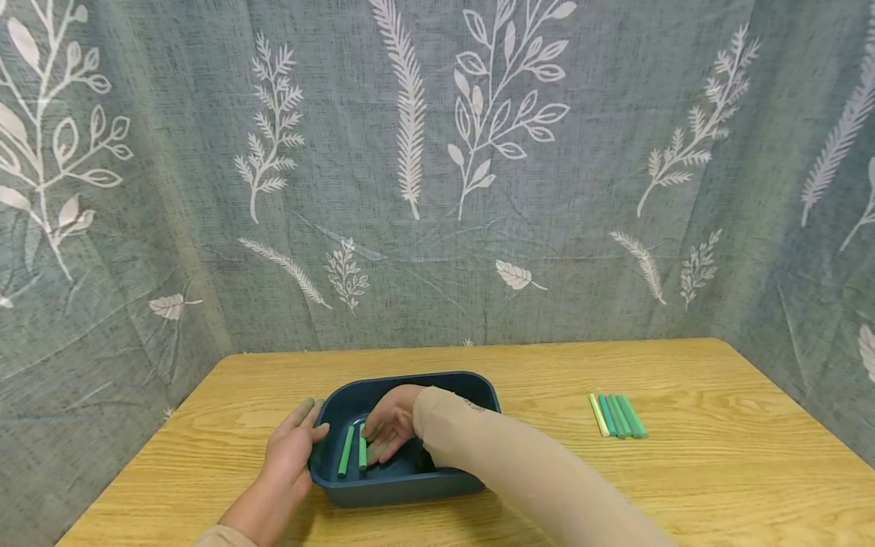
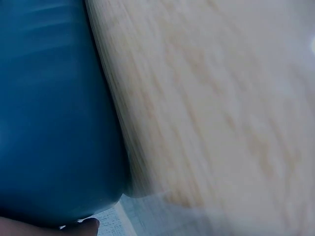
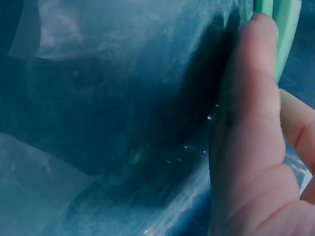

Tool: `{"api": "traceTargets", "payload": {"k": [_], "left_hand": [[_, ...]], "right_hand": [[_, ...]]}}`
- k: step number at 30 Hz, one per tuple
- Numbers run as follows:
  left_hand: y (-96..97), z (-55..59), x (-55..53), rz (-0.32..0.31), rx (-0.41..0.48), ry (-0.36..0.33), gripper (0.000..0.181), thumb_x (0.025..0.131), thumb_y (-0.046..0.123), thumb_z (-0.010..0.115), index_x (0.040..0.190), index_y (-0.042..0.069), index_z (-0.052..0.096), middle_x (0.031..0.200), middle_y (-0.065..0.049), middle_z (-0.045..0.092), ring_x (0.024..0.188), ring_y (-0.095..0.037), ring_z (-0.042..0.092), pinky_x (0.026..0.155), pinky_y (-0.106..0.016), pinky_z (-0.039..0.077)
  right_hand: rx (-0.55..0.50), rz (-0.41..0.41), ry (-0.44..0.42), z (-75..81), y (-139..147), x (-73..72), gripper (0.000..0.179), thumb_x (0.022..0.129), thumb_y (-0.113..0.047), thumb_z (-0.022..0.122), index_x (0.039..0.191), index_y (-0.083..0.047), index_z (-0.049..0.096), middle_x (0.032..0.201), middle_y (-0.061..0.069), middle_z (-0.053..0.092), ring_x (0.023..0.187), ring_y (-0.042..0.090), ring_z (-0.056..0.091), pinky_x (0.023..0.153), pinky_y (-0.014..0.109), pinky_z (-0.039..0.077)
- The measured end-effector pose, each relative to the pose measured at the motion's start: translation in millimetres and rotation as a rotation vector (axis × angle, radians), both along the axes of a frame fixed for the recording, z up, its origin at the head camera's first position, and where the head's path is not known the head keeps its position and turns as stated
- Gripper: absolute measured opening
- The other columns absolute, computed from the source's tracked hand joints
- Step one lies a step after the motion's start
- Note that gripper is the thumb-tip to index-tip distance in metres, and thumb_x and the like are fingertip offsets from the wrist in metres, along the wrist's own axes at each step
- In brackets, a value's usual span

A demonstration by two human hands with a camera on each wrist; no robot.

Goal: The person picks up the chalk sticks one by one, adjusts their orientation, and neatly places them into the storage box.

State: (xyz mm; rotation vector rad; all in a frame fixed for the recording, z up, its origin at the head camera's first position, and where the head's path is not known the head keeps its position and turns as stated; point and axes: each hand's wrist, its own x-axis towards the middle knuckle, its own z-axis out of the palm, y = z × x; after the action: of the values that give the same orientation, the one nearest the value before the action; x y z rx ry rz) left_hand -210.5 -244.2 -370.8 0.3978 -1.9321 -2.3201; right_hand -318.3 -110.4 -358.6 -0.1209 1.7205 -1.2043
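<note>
A dark blue plastic tub [image 1: 403,490] stands on the table. My left hand [image 1: 290,448] rests against its left wall, fingers stretched forward along the outside and the thumb at the rim. In the left wrist view the tub's outer wall [image 2: 54,98] fills the left, with a fingertip below it. Inside the tub, my right hand [image 1: 393,429] holds a green chalk stick [image 1: 363,448] at its fingers; the right wrist view shows a finger [image 3: 256,98] against green chalk [image 3: 285,44]. To its left lies another green chalk stick [image 1: 346,452]. Green dust marks the fingers.
Several chalk sticks, one yellow stick [image 1: 598,415] and green sticks [image 1: 625,415], lie side by side on the wooden table [image 1: 738,471] right of the tub. A grey-green curtain [image 1: 424,289] with white leaf prints hangs behind and at both sides.
</note>
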Motion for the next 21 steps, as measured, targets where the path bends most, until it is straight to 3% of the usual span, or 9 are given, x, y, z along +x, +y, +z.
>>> {"api": "traceTargets", "payload": {"k": [9, 16, 21], "left_hand": [[0.1, 0.4, -2.7, 0.003, -0.018, -0.015, 0.063, 0.104, -0.001, 0.034, 0.153, 0.0, -0.004, 0.159, -0.02, -0.002, 0.145, -0.037, -0.009, 0.119, -0.048, 0.009], [1.2, 1.0, -4.8, 0.014, -0.028, -0.035, 0.062, 0.104, -0.002, 0.035, 0.153, 0.001, -0.002, 0.159, -0.019, -0.001, 0.145, -0.037, -0.009, 0.119, -0.048, 0.009], [-2.2, 0.9, -5.4, 0.02, -0.05, -0.052, 0.063, 0.103, -0.002, 0.037, 0.153, 0.001, -0.002, 0.159, -0.019, -0.003, 0.145, -0.036, -0.011, 0.119, -0.048, 0.005]], "right_hand": [[0.013, -0.024, -0.011, 4.0, 1, -1.6, 0.018, 0.098, 0.003, 0.052, 0.113, 0.011, 0.059, 0.102, 0.03, 0.064, 0.121, 0.042, 0.053, 0.1, 0.043, 0.047], [-0.02, -0.018, 0.032, 17.9, 12, -6.4, 0.033, 0.099, 0.001, 0.052, 0.13, 0.011, 0.053, 0.104, 0.029, 0.064, 0.121, 0.041, 0.054, 0.101, 0.043, 0.047], [-0.041, -0.012, 0.092, 32.9, 22, -6.8, 0.034, 0.099, -0.002, 0.054, 0.13, 0.012, 0.054, 0.103, 0.028, 0.066, 0.117, 0.041, 0.057, 0.098, 0.043, 0.049]]}}
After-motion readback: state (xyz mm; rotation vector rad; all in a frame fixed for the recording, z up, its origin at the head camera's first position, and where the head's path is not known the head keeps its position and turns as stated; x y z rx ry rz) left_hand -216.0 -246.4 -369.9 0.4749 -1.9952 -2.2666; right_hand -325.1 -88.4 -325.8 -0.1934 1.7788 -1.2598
